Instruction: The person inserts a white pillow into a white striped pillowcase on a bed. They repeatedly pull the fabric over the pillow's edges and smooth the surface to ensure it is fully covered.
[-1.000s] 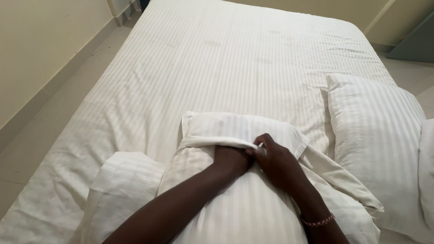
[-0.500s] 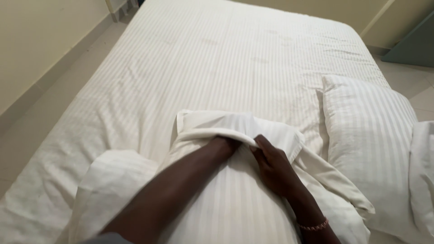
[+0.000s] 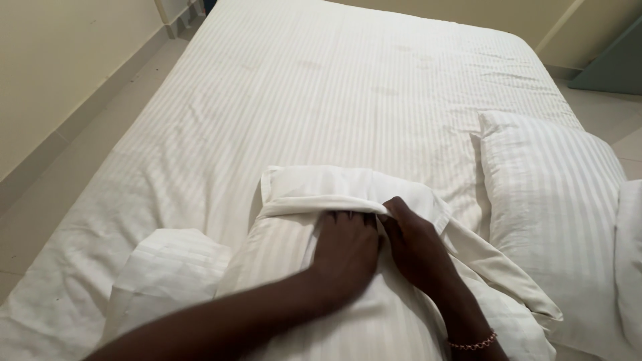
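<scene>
White striped bed sheet (image 3: pixel 348 100) spread flat, far and left — pillow (image 3: pixel 555 207) lying at right. Near centre, pillow half-cased (image 3: pixel 321 281), plain end (image 3: pixel 334 184) showing beyond the pillowcase hem (image 3: pixel 314 206) — tucking seemingly left. Left hand (image 3: pixel 344 251) pressing flat, fingers under the hem; right hand (image 3: pixel 414 244) curled, gripping the hem edge.

Single head cam, looks down & fwd along bed (image 3: pixel 348 87), close above hands.

Second striped white pillow (image 3: pixel 555 220) on the bed (image 3: pixel 348 87), tiled floor (image 3: pixel 47 200) alongside.
</scene>
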